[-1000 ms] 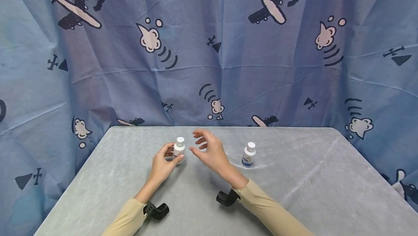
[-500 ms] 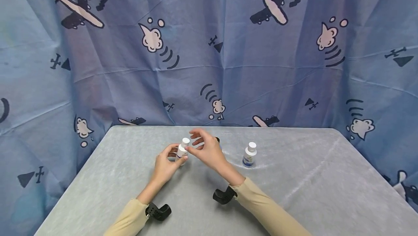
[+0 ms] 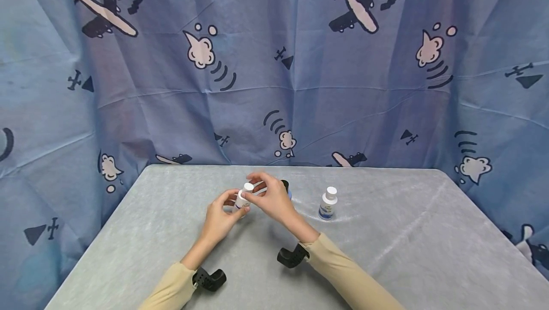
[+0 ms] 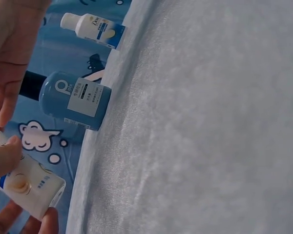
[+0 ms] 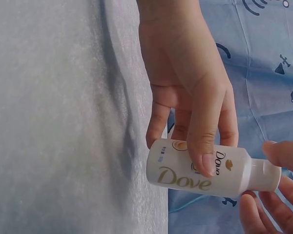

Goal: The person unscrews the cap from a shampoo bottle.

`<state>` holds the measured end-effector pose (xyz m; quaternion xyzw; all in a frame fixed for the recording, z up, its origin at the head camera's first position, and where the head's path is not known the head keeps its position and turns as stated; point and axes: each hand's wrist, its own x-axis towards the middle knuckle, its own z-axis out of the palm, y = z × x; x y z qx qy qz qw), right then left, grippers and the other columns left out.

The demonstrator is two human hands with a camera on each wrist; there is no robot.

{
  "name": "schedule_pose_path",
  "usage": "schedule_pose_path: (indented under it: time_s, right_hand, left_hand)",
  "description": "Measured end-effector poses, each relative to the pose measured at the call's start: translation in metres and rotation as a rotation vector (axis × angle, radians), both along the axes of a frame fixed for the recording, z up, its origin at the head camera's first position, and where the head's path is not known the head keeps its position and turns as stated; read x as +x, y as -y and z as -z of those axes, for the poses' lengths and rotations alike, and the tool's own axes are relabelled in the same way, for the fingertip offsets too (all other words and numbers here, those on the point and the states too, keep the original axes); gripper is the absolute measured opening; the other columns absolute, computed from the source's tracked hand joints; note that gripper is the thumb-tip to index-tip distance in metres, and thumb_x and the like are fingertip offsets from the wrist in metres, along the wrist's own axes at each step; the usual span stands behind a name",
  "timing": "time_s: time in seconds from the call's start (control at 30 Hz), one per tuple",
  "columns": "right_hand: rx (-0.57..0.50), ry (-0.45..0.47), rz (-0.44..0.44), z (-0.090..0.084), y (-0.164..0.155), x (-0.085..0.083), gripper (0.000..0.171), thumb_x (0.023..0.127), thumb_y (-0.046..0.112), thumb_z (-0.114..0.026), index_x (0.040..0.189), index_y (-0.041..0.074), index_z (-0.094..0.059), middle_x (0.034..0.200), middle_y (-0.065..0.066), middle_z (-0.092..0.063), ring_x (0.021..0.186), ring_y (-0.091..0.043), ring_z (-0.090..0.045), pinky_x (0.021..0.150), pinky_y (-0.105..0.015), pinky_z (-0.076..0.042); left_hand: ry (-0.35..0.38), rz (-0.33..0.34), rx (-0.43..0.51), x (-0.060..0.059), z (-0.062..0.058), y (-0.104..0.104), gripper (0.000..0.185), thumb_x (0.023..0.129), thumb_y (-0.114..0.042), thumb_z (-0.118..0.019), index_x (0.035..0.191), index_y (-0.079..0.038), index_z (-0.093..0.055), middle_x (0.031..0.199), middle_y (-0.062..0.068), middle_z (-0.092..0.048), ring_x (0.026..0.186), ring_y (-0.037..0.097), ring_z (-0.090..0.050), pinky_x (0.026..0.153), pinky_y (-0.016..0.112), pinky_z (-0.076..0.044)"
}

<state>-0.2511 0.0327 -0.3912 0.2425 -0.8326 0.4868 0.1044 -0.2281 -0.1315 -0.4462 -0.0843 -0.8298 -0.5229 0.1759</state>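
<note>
My left hand (image 3: 233,206) grips a small white Dove bottle (image 3: 241,202) just above the grey table, tilted with its white cap (image 3: 248,187) toward the right. The right hand (image 3: 254,190) has come in from the right, and its thumb and fingertips (image 5: 282,152) pinch that cap (image 5: 264,175). In the right wrist view my left thumb lies across the label of the Dove bottle (image 5: 200,170). The left wrist view shows only the base of the Dove bottle (image 4: 31,187).
A blue bottle with a black cap (image 3: 286,188) stands just behind the right hand. A white bottle with a blue label (image 3: 328,204) stands further right. The grey table (image 3: 386,253) is backed by an aeroplane-print blue curtain (image 3: 300,86). Black wrist cameras (image 3: 293,256) sit on both forearms.
The right hand moved left and closed its fingers on the cap. The left hand lifted and tilted the bottle toward it. The blue bottle came into view behind the right hand.
</note>
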Motion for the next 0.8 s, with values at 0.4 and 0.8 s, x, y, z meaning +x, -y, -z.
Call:
schedule_pose_path:
  time_s: [0.4, 0.8]
  right_hand:
    - [0.017, 0.006, 0.007, -0.001, -0.0005, -0.0018, 0.029, 0.083, 0.019, -0.075, 0.109, 0.009, -0.07, 0.105, -0.007, -0.069, 0.087, -0.018, -0.068, 0.074, -0.022, -0.055]
    - [-0.027, 0.006, 0.003, -0.0012, 0.0019, -0.0016, 0.025, 0.079, 0.013, -0.079, 0.101, 0.005, -0.071, 0.091, -0.009, -0.071, 0.08, -0.016, -0.069, 0.071, -0.016, -0.055]
  left_hand:
    - [-0.037, 0.006, 0.018, -0.0004, -0.0004, 0.0002, 0.045, 0.074, -0.017, -0.083, 0.114, -0.012, -0.065, 0.104, 0.009, -0.07, 0.09, 0.022, -0.065, 0.063, 0.022, -0.053]
    - [-0.064, 0.041, 0.068, -0.001, 0.0012, 0.0003, 0.041, 0.075, -0.014, -0.082, 0.112, -0.01, -0.065, 0.104, 0.011, -0.07, 0.093, 0.024, -0.066, 0.067, 0.027, -0.057]
